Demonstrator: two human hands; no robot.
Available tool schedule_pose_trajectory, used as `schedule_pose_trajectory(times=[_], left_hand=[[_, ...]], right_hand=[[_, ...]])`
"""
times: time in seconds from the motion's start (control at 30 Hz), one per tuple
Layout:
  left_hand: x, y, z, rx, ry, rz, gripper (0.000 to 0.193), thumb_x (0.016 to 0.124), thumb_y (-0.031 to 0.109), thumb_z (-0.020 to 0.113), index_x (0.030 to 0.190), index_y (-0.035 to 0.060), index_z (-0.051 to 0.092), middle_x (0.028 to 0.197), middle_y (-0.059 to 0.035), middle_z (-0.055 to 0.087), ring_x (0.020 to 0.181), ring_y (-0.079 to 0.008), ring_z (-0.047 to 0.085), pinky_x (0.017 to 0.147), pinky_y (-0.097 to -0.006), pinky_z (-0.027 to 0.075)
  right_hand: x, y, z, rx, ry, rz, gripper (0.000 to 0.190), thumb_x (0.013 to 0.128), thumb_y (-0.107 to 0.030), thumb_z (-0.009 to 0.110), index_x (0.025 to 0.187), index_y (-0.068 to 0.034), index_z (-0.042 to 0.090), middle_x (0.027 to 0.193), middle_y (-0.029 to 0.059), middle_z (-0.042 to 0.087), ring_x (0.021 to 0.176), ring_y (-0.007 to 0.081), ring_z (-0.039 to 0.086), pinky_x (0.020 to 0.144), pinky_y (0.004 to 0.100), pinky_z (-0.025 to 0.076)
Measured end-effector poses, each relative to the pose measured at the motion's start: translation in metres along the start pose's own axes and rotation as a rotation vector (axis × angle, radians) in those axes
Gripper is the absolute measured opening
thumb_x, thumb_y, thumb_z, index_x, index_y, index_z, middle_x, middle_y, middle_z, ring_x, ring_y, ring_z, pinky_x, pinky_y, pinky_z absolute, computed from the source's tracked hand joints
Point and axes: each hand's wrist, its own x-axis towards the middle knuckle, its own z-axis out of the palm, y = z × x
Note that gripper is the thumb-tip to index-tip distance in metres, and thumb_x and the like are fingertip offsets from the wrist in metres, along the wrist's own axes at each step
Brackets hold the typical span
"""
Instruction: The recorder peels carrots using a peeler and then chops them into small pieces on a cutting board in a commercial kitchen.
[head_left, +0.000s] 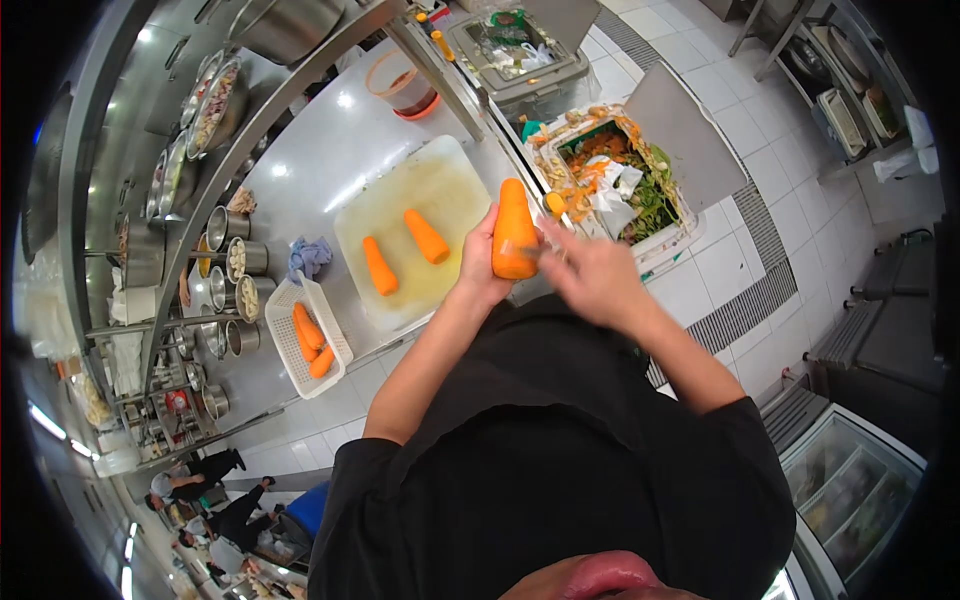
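Note:
My left hand (478, 259) grips a thick carrot (514, 225) above the table's front edge, its narrow end pointing away from me. Blurred by motion, my right hand (592, 274) is beside the carrot with its fingers curled. A small hand tool (531, 253), probably a peeler, is in those fingers and shows only as a dark smear against the carrot. Two smooth carrots lie apart on a wet white cutting board (457, 169): one carrot (426, 237) near the middle, another carrot (380, 266) to its left.
A white perforated basket (337, 367) holds several carrots (307, 330). A crumpled blue cloth (309, 257) sits behind it. Right of the table stands an open waste bin (694, 225) with peels and leaves. A metal shelf post (442, 82) rises behind the board. Steel pots (242, 337) stand left.

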Motion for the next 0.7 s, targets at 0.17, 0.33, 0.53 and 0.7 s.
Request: schedule_pose_trajectory(times=[0.17, 0.33, 0.53, 0.7], left_hand=[[-0.01, 0.002, -0.001, -0.031, -0.083, -0.07, 0.049, 0.102, 0.047, 0.033, 0.111, 0.0047, 0.056, 0.09, -0.0139, 0.065, 0.077, -0.0245, 0.067, 0.074, -0.0392, 0.055], [-0.019, 0.004, 0.004, 0.083, -0.16, -0.087, 0.05, 0.103, 0.047, 0.031, 0.117, 0.005, 0.055, 0.097, -0.0126, 0.065, 0.083, -0.0241, 0.066, 0.081, -0.0414, 0.054], [-0.018, 0.004, 0.0, -0.081, -0.126, -0.031, 0.049, 0.104, 0.041, 0.031, 0.138, 0.009, 0.044, 0.099, -0.0082, 0.062, 0.094, -0.0221, 0.062, 0.081, -0.0385, 0.053], [-0.03, 0.003, -0.011, -0.017, -0.325, -0.133, 0.05, 0.103, 0.038, 0.032, 0.141, 0.0066, 0.04, 0.093, -0.0149, 0.061, 0.077, -0.0252, 0.064, 0.072, -0.0379, 0.055]], right_hand=[[0.024, 0.014, 0.013, -0.117, 0.028, 0.132, 0.052, 0.092, -0.041, 0.054, 0.128, -0.003, 0.057, 0.071, 0.0168, 0.067, 0.066, 0.0355, 0.066, 0.06, 0.0456, 0.051], [0.043, 0.055, 0.013, -0.197, 0.144, 0.264, 0.045, 0.095, -0.038, 0.05, 0.124, -0.004, 0.059, 0.071, 0.0174, 0.066, 0.066, 0.0357, 0.066, 0.06, 0.0441, 0.051], [-0.005, -0.02, 0.017, -0.105, 0.035, -0.088, 0.052, 0.091, -0.041, 0.054, 0.13, -0.007, 0.056, 0.07, 0.0165, 0.067, 0.063, 0.0333, 0.067, 0.057, 0.043, 0.052], [0.043, 0.052, 0.019, -0.234, -0.017, 0.331, 0.05, 0.097, -0.044, 0.042, 0.13, -0.008, 0.055, 0.076, 0.0213, 0.067, 0.07, 0.0387, 0.066, 0.062, 0.048, 0.051]])
